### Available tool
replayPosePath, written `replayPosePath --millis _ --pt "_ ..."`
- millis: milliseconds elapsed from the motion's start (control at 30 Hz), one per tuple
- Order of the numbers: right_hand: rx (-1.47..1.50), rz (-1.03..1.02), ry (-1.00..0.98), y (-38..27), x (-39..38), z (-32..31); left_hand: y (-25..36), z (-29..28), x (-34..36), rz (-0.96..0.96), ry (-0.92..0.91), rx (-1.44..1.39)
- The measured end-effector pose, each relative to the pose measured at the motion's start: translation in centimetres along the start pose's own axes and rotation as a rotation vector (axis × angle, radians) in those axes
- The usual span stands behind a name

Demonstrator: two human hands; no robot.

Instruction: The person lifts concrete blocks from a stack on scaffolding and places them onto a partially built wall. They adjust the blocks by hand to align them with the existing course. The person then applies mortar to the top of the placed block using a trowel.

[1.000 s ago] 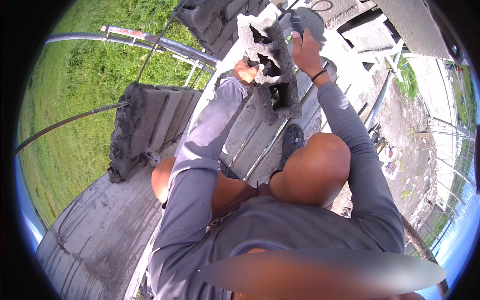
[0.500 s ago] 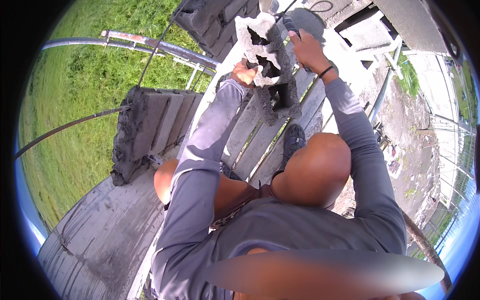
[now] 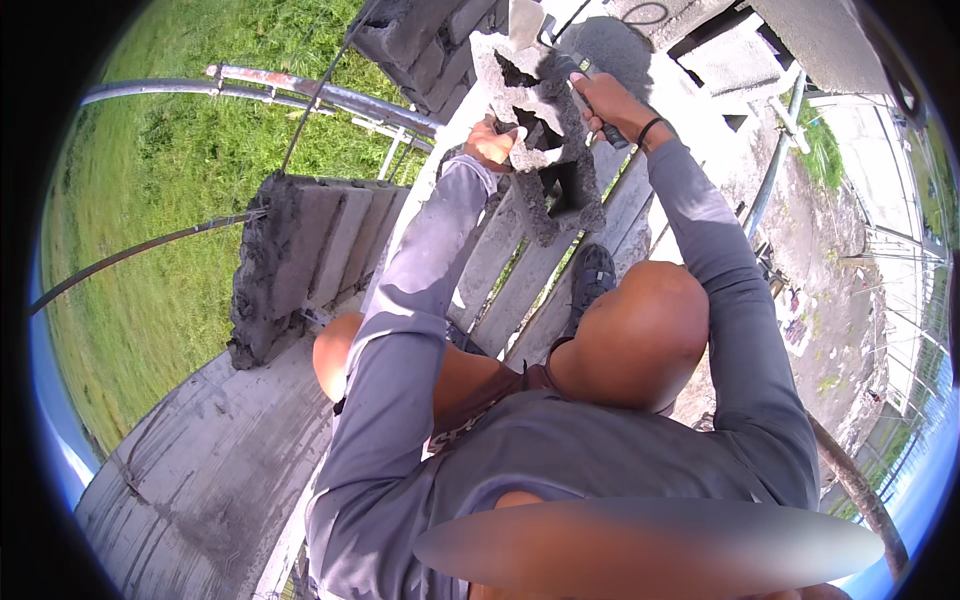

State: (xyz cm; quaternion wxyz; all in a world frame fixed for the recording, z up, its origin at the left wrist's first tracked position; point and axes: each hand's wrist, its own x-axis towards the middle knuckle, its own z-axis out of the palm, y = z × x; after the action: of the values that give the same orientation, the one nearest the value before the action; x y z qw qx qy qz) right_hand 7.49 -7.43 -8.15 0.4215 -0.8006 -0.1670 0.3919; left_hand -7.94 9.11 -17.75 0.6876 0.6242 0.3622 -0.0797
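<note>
A rough grey hollow concrete block (image 3: 545, 160) with jagged openings stands on the planks ahead of me. My left hand (image 3: 490, 146) is closed on its left edge, thumb toward the openings. In my right hand (image 3: 612, 106), to the block's right, is a trowel (image 3: 526, 24) with a dark handle. Its pale blade lies over the block's far end. A round grey mass that looks like wet mortar (image 3: 608, 48) lies just beyond my right hand; whether a container holds it, I cannot tell.
Wooden planks (image 3: 520, 270) with gaps lie under my feet. Block walling (image 3: 300, 255) with a bare rod (image 3: 150, 250) rises at the left, and more blocks (image 3: 430, 55) stand far left. Metal pipes (image 3: 320, 95) cross above grass. More concrete blocks (image 3: 735, 65) lie far right.
The trowel has shifted slightly, its blade showing more over the block's far end, and my right hand has turned a little. My left hand stays on the block.
</note>
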Motion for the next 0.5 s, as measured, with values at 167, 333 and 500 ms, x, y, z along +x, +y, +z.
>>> replayPosePath --millis 167,333,500 --pt "-0.298 -0.443 0.379 0.6 0.9 -0.6 -1.0 -0.3 1.1 0.002 -0.081 -0.09" --pt "-0.581 -0.272 0.262 0.2 1.9 -0.9 -0.3 0.2 0.4 0.093 -0.038 -0.075" --pt "-0.617 -0.551 0.526 0.1 3.0 0.4 -0.1 0.2 -1.1 -0.007 -0.014 -0.034"
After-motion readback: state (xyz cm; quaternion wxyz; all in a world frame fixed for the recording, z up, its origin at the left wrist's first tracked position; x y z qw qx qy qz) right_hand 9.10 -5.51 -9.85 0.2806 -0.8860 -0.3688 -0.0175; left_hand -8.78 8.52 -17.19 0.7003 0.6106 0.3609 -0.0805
